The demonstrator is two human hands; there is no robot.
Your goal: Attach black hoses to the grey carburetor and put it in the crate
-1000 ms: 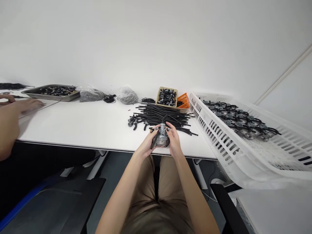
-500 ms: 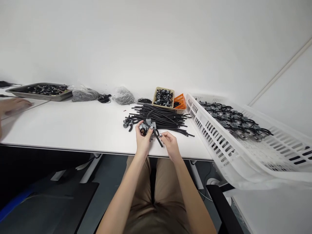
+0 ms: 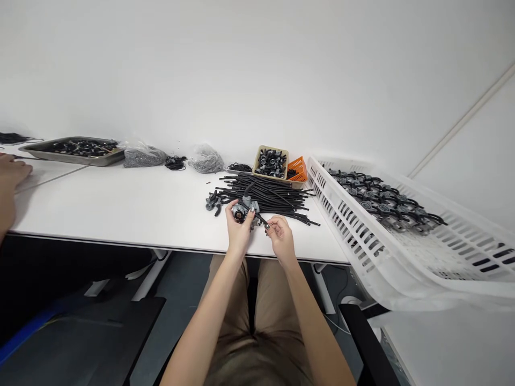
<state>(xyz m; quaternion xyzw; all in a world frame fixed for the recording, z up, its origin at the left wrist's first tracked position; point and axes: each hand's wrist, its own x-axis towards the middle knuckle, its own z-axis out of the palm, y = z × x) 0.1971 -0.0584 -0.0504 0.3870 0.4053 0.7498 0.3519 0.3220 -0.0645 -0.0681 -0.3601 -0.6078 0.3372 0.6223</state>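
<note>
My left hand [image 3: 238, 228] is closed around a small grey metal carburetor [image 3: 246, 202], held just over the table's front part. A short black rubber hose [image 3: 261, 219] sticks out of it toward the right. My right hand [image 3: 282, 236] pinches the free end of that hose between thumb and fingertips. Behind the carburetor lies a pile of long black hoses [image 3: 277, 192]. Several grey and black elbow fittings [image 3: 212, 201] rest to the left of my left hand.
A white slotted crate [image 3: 341, 230] with rows of carburetors [image 3: 386, 198] stands at the right. Along the wall are a beige basket [image 3: 255, 161] of fittings, an orange basket [image 3: 298, 167], plastic bags [image 3: 205, 158] and a metal tray [image 3: 76, 158]. Another person's hand [image 3: 12, 174] rests at far left.
My right hand has taken hold of the hose end, which it was beside before, and the hose has swung up to the right. The other person's hand has shifted left.
</note>
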